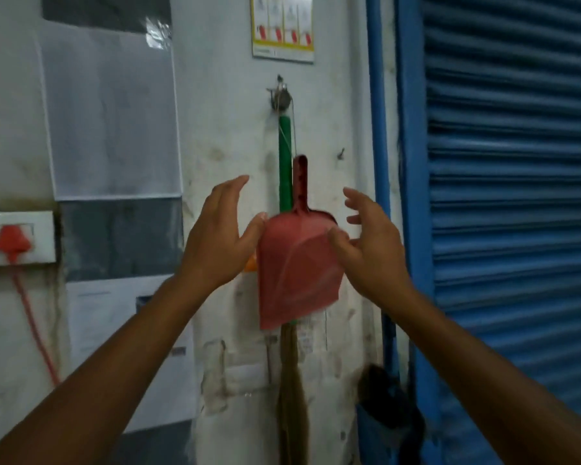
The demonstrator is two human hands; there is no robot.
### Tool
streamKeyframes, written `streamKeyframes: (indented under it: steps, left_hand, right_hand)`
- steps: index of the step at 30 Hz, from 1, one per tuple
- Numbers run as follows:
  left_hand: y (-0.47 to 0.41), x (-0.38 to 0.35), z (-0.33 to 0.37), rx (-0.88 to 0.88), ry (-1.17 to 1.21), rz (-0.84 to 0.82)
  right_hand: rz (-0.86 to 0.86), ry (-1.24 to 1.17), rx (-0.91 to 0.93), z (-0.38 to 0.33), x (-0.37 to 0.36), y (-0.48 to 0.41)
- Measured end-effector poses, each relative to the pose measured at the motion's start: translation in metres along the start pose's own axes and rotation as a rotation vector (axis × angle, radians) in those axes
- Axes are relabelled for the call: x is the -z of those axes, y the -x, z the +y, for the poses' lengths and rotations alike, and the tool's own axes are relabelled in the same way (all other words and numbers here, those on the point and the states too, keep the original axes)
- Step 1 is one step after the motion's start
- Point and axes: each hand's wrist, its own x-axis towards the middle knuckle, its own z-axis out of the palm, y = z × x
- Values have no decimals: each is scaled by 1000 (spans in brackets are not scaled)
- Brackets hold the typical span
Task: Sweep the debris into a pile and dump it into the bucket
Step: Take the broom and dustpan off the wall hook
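A red dustpan [297, 273] hangs on the white wall, handle up, in front of a green-handled broom [285, 162] whose brown bristles [291, 391] trail below. Both hang from a metal hook [280, 95]. My left hand [218, 236] is spread beside the pan's left edge, thumb tip touching it. My right hand [369, 243] is spread at the pan's right side, thumb over its face. Neither hand grips anything. No bucket or debris is in view.
A blue roller shutter [514, 196] fills the right, with a blue pipe [378, 129] beside it. A switch panel with a red plug [12, 241] and cord sits at left. A poster [282, 26] hangs above. A dark object [389, 407] rests low by the shutter.
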Motion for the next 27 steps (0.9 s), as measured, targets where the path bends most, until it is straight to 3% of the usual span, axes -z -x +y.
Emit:
streamKeyframes:
  steps: [8, 21, 27]
  left_hand:
    - [-93, -39, -4, 251, -55, 99]
    - [-157, -144, 13, 441, -503, -66]
    - [-160, -134, -4, 453, -364, -3]
  right_hand:
    - [-55, -36, 107, 61, -12, -114]
    - [-127, 40, 134, 109, -45, -200]
    - [-173, 76, 126, 113, -46, -219]
